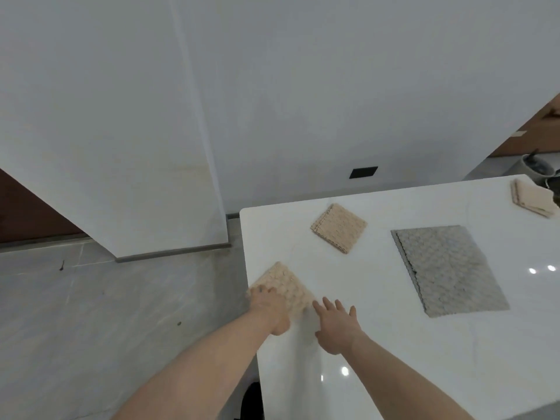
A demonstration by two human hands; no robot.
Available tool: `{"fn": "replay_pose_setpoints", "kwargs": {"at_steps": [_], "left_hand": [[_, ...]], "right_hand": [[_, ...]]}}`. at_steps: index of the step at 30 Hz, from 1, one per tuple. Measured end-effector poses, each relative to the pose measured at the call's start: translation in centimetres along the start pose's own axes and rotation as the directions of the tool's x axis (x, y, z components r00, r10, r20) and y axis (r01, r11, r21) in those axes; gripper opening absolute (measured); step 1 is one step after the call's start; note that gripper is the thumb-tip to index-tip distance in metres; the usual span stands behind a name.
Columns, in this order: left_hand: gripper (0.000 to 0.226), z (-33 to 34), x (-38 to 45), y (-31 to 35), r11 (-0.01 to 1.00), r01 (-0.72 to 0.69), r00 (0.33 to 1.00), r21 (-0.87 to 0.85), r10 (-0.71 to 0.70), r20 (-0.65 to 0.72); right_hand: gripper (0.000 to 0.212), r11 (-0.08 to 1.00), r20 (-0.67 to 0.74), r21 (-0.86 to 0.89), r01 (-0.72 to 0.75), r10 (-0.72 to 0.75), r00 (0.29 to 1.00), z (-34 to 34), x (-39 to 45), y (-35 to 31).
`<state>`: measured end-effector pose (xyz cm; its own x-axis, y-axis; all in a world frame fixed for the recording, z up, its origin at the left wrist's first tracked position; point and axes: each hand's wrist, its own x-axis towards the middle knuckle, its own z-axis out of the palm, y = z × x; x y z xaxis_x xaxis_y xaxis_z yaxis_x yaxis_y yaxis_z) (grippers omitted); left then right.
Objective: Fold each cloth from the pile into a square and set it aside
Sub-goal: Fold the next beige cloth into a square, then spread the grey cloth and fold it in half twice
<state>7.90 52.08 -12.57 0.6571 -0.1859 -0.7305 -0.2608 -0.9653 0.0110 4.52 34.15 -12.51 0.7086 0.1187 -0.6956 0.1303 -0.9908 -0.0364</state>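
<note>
Beige cloth (281, 286), table (378, 344) at 9 o'clock: we are pressing left hand (268, 304) flat, squaring edges; right hand (335, 324) open beside.

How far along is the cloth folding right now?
Done: a beige folded square mid-table and another at the far right corner. In hand: the left hand presses a beige square at the table's left edge; the right hand is open beside it. Left: the grey cloth, larger, apparently only part-folded.

A home kitchen, likely — glossy white counter (394, 344), marble-look floor (106, 313), pots (538, 168).
</note>
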Motion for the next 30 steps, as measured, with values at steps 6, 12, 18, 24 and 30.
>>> {"fn": "replay_pose_setpoints", "kwargs": {"at_steps": [6,12,18,24,30], "left_hand": [[0.070,1.8,-5.9,4.8,0.966,-0.134,0.979,-0.220,0.095,-0.179],[0.076,4.8,-9.5,10.3,0.944,-0.131,0.969,-0.302,0.058,-0.240],[0.073,6.5,-13.8,18.4,0.900,-0.098,0.952,-0.425,-0.039,-0.302],[0.071,6.8,-16.8,22.9,0.874,-0.120,0.947,-0.471,-0.041,-0.318],[0.071,6.4,-16.6,23.4,0.888,-0.142,0.946,-0.438,-0.009,-0.325]], "right_hand": [[0.078,0.996,-0.101,0.077,0.040,-0.032,0.994,0.9,-6.0,6.4],[0.079,0.985,-0.119,0.159,0.062,-0.043,0.992,3.9,-11.5,14.3],[0.081,0.977,-0.112,0.188,0.101,-0.081,0.990,6.2,-16.0,20.9],[0.082,0.961,-0.149,0.256,0.107,-0.070,0.986,7.4,-19.1,24.3],[0.083,0.956,-0.178,0.287,0.065,-0.013,0.984,8.6,-20.8,26.2]]}}
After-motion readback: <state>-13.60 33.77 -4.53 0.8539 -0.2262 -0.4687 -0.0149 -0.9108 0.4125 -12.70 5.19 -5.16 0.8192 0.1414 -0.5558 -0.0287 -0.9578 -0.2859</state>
